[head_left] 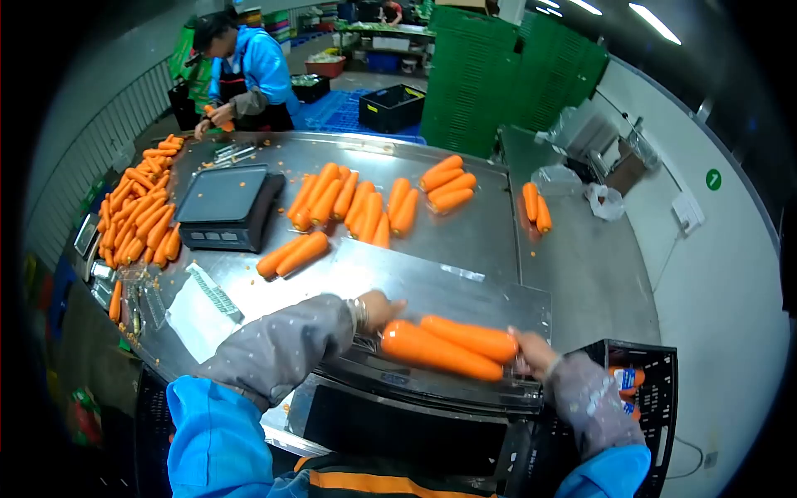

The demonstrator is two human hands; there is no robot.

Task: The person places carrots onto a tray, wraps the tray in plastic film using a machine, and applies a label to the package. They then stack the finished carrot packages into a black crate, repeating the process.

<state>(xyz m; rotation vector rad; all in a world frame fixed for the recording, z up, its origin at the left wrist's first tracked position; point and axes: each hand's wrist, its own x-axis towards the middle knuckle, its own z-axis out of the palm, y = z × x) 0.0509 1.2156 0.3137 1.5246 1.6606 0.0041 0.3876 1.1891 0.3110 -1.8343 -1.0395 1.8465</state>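
Note:
Two large carrots point(448, 347) lie side by side in front of me over the edge of the wrapping machine's metal plate point(506, 300), slightly blurred. My right hand point(535, 355) is closed on their right end, thumb and fingers around the tips. At their left end is my left hand point(379, 312), its fingers curled together with one partly stretched. What these fingers hold, if anything, cannot be made out. A dark flat panel point(403, 432) is below the carrots, nearest my body.
A scale point(224, 203) stands between a large carrot pile point(137, 216) and several grouped carrots point(332, 195). White label paper point(199, 311) lies left. A black crate point(664, 398) with packed carrots is at my right. A co-worker point(249, 70) handles a carrot across the table.

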